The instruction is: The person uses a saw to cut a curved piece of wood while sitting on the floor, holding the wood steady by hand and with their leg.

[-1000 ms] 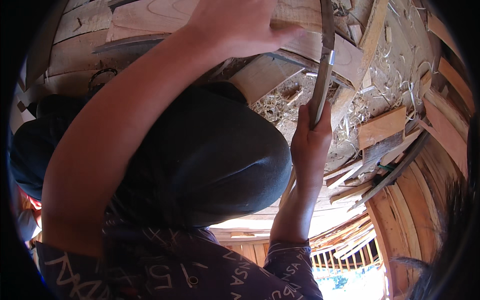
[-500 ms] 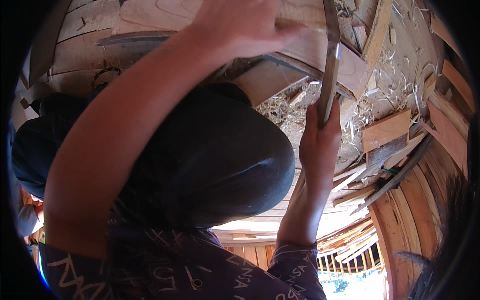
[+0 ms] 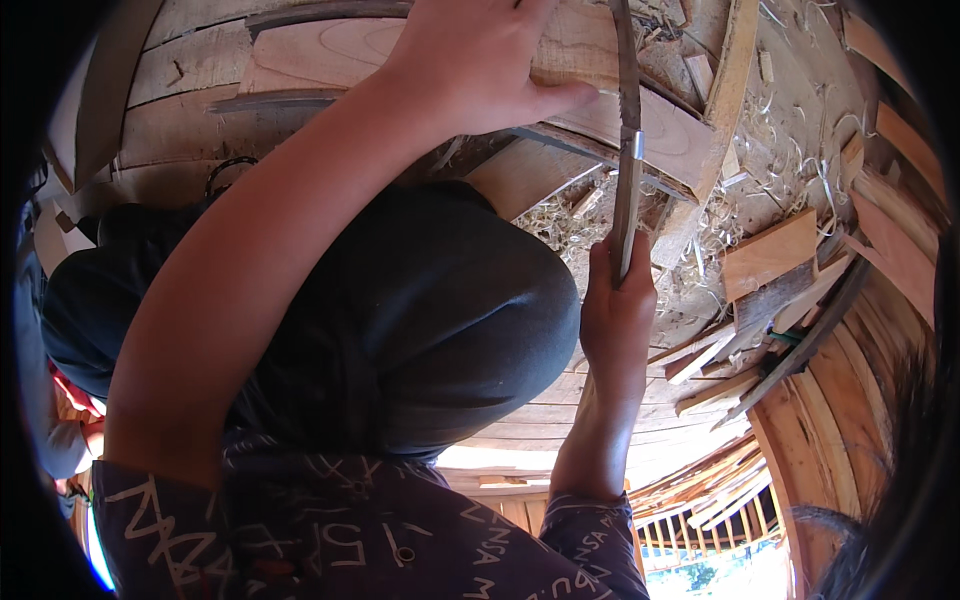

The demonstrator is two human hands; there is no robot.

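**Operator:** Head view, the only one I have. My left hand lies flat on the pale wooden plank, fingers spread and pressing down, thumb pointing at the blade. My right hand is clenched around the handle of a long, thin, curved blade tool, whose blade runs up across the plank's edge. My dark-trousered knee sits below the plank. Wood shavings and short offcuts litter the floor to the right.

**Second:** How do I do this stroke well?

**Operator:** My judgement: keep the left hand's weight firmly on the plank so it cannot shift, keep that thumb clear of the blade, and draw in line with the edge.

**Second:** Anything different from a second ago?

**Operator:** Little. My right hand sits slightly higher along the same line; the left hand stays planted in much the same spot.
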